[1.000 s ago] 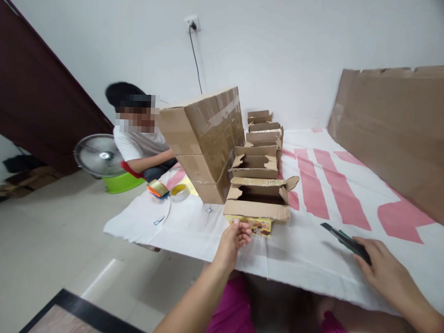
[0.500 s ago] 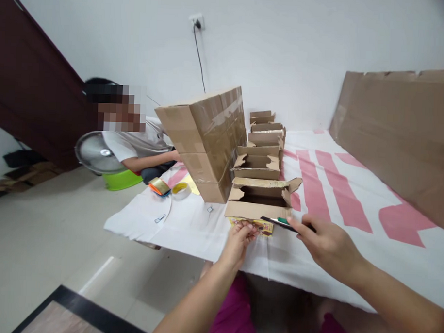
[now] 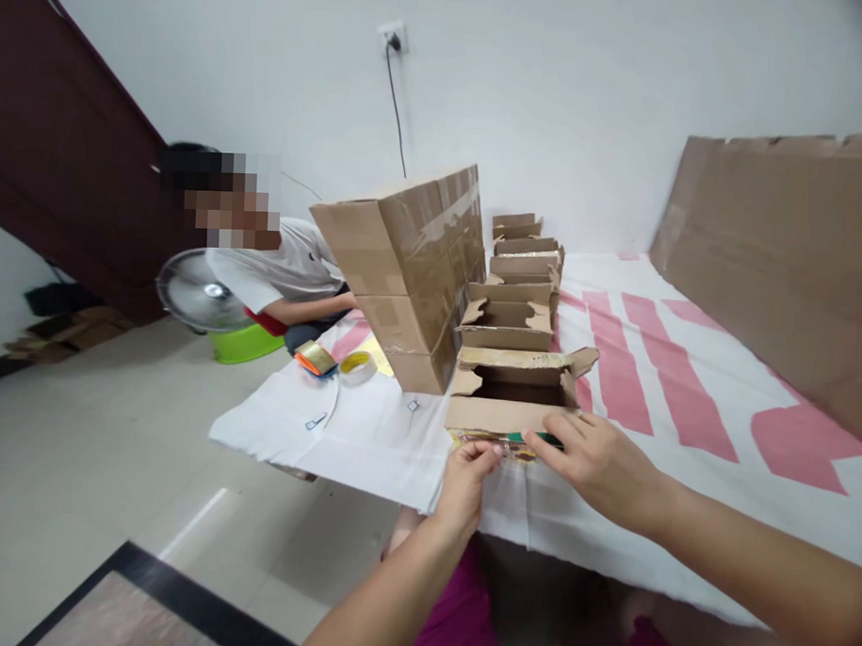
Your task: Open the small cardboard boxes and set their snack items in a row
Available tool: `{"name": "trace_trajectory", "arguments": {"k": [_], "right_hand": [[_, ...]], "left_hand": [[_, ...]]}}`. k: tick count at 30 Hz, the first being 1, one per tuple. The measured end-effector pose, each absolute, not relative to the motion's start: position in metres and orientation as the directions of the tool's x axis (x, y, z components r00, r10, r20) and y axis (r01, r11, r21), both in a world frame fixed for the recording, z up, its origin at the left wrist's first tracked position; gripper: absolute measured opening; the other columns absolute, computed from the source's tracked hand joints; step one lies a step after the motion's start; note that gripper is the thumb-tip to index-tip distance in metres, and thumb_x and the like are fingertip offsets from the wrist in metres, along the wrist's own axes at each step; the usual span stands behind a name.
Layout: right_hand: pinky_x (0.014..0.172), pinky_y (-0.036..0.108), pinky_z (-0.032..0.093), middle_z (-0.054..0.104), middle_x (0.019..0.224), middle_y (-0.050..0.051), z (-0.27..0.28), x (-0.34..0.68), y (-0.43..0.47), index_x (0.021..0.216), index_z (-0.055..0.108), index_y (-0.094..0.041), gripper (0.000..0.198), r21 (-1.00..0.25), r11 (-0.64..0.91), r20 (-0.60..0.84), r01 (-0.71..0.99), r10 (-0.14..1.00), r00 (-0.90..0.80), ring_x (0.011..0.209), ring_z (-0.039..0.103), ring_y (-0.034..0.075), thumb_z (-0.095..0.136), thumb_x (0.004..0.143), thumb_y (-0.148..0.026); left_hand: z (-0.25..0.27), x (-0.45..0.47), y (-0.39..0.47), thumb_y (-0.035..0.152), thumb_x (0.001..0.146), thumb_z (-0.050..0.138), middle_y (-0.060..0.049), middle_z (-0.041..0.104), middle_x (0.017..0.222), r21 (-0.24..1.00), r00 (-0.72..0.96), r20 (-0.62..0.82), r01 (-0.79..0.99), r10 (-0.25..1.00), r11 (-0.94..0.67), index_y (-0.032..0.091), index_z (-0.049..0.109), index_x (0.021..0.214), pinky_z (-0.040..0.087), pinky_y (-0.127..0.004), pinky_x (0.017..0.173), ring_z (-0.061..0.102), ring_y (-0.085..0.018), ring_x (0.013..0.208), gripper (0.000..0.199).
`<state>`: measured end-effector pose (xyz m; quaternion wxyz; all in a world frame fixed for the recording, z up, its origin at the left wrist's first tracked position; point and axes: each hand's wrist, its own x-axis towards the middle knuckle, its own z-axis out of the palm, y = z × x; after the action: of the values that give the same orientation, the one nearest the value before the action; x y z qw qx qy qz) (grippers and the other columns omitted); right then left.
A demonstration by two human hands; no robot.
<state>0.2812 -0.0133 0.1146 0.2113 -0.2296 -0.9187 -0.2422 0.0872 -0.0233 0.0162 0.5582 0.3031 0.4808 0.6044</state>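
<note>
In my right hand (image 3: 588, 456) is a utility knife (image 3: 532, 439), black with a green part, held low along the front of the nearest open cardboard box (image 3: 502, 416). My fingers cover most of the knife. To its left, my left hand (image 3: 472, 470) has its fingertips pinched together at the box's lower front edge, near a yellow printed panel (image 3: 462, 438). Something shiny and clear shows by those fingertips, but what they hold is too small to make out. The box stands with its flaps raised and its dark inside showing.
Several more open boxes (image 3: 511, 313) line up behind, beside a tall stack of taped cartons (image 3: 396, 284). Tape rolls (image 3: 357, 368) lie left on the white cloth (image 3: 398, 454). A person (image 3: 284, 280) crouches beyond the stack. A large cardboard panel (image 3: 779, 250) stands at right.
My right hand has moved left and brought the knife from beside the box down to its lower front edge. My left hand stays pinched nearly in place. The view has shifted slightly.
</note>
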Motion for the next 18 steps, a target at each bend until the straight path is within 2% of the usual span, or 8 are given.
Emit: {"name": "trace_trajectory", "arguments": {"k": [7,14,18], "right_hand": [[0.062,0.033,0.034,0.06,0.079,0.007,0.121,0.273,-0.011,0.104,0.064,-0.013,0.022,0.451,0.727,0.495,0.518,0.279,-0.823,0.067,0.053,0.019,0.046,0.09,-0.01],[0.063,0.032,0.038,0.064,0.086,0.009,0.118,0.292,-0.017,0.112,0.062,-0.013,0.032,0.4,0.782,0.458,0.479,0.282,-0.843,0.074,0.058,0.02,0.041,0.088,-0.005],[0.06,0.03,0.038,0.064,0.084,0.01,0.123,0.305,-0.022,0.11,0.063,-0.013,0.036,0.364,0.78,0.468,0.509,0.319,-0.824,0.073,0.058,0.02,0.038,0.086,-0.001]], "left_hand": [[0.023,0.091,-0.024,0.03,0.054,0.084,0.003,0.055,0.051,0.918,-0.192,-0.191,-0.383,0.963,0.106,0.015,0.065,0.052,0.032,-0.023,0.057,0.042,-0.008,0.053,0.024],[0.029,0.093,-0.028,0.03,0.046,0.088,0.002,0.056,0.051,0.889,-0.138,-0.263,-0.418,0.955,0.185,0.014,0.064,0.053,0.034,-0.022,0.054,0.044,-0.007,0.05,0.029],[0.03,0.094,-0.027,0.033,0.046,0.088,0.002,0.056,0.052,0.882,-0.124,-0.264,-0.432,0.956,0.188,0.014,0.062,0.053,0.035,-0.022,0.053,0.044,-0.007,0.049,0.032]]}}
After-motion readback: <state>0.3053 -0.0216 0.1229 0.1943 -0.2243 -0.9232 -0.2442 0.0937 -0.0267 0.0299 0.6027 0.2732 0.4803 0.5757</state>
